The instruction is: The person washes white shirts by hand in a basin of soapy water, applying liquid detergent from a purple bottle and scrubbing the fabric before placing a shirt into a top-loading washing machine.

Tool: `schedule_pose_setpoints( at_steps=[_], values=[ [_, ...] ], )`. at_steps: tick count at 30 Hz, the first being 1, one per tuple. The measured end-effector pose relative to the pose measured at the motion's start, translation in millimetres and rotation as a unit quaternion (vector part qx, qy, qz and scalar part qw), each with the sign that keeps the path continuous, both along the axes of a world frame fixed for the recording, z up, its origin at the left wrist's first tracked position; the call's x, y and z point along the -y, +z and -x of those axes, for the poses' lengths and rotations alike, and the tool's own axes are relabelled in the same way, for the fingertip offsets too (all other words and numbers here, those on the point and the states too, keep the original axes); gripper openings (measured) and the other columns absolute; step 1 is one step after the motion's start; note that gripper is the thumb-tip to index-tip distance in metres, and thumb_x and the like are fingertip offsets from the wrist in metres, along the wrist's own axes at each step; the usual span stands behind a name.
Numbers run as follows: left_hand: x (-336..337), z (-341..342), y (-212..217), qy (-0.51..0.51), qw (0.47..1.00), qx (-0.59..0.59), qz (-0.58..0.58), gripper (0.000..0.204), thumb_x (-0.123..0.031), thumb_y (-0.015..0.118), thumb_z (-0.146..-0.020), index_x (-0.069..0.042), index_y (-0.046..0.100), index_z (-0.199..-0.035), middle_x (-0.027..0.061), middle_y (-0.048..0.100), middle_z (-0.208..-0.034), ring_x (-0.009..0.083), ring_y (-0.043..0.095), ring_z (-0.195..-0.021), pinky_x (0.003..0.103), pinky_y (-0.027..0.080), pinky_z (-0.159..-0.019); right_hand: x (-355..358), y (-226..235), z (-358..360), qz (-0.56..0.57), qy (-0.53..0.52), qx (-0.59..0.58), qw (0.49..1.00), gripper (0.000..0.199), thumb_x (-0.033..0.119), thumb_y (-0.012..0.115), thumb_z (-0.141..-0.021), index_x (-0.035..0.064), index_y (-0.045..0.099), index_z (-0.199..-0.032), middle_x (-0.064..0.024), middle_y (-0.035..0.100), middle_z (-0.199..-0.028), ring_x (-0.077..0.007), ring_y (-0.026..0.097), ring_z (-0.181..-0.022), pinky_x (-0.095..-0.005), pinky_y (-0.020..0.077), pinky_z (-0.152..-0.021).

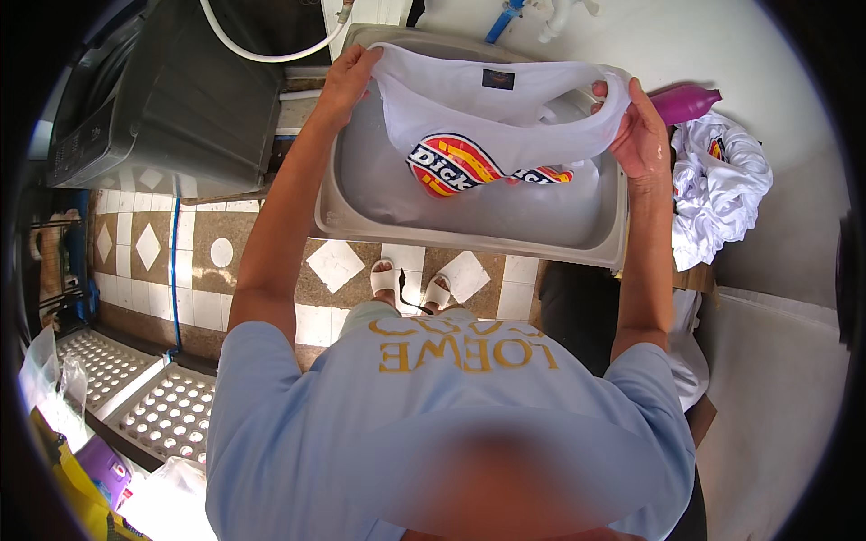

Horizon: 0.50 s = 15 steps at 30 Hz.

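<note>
over the cloudy water (406, 212) in the smooth grey basin (469, 241), the white shirt (541, 140) hangs stretched, fingers of the left hand (350, 81) pinching one upper corner and those of the right hand (644, 140) gripping the other. soft and limp, it probably feels water-heavy and slippery, best held by the shoulder edges; its colourful print (460, 164) looks smoother, perhaps stiffer

Bright overall, overexposed at eight o'clock, heavily blurred at six; the glossy dark-grey boxy plastic appliance (194, 99) bends at ten.
</note>
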<state>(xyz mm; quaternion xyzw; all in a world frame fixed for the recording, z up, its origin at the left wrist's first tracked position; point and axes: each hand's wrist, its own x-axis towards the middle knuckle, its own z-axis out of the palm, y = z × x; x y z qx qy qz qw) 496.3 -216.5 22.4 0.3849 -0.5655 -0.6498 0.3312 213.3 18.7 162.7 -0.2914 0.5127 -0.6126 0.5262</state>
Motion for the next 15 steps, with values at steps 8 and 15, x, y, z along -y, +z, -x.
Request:
schedule_pose_setpoints(
  at_steps=[8, 15],
  values=[
    [-22.9, 0.4, -56.6, -0.019, 0.955, 0.169, 0.245, 0.009, -0.010, 0.063, -0.080, -0.010, 0.063, -0.090, -0.0012, 0.060, -0.075, 0.0122, 0.055, -0.067, 0.025, 0.044, -0.061, 5.4, -39.6, -11.0, -0.033, -0.049, -0.002, 0.998, 0.023, 0.017, 0.061, -0.090, 0.0011, 0.059, -0.107, -0.0080, 0.066, -0.090, -0.0165, 0.065, -0.078, -0.0305, 0.0530, -0.071],
    [-20.1, 11.8, 19.7, -0.039, 0.997, 0.030, 0.067, 0.019, -0.022, 0.052, -0.092, -0.007, 0.062, -0.099, -0.0003, 0.061, -0.074, 0.0088, 0.056, -0.061, 0.024, 0.041, -0.050, 2.0, -14.0, -7.4, -0.014, -0.007, -0.094, 0.995, 0.021, 0.018, 0.062, -0.089, 0.0020, 0.062, -0.103, -0.0058, 0.067, -0.092, -0.0132, 0.065, -0.078, -0.0285, 0.0525, -0.073]
  ],
)
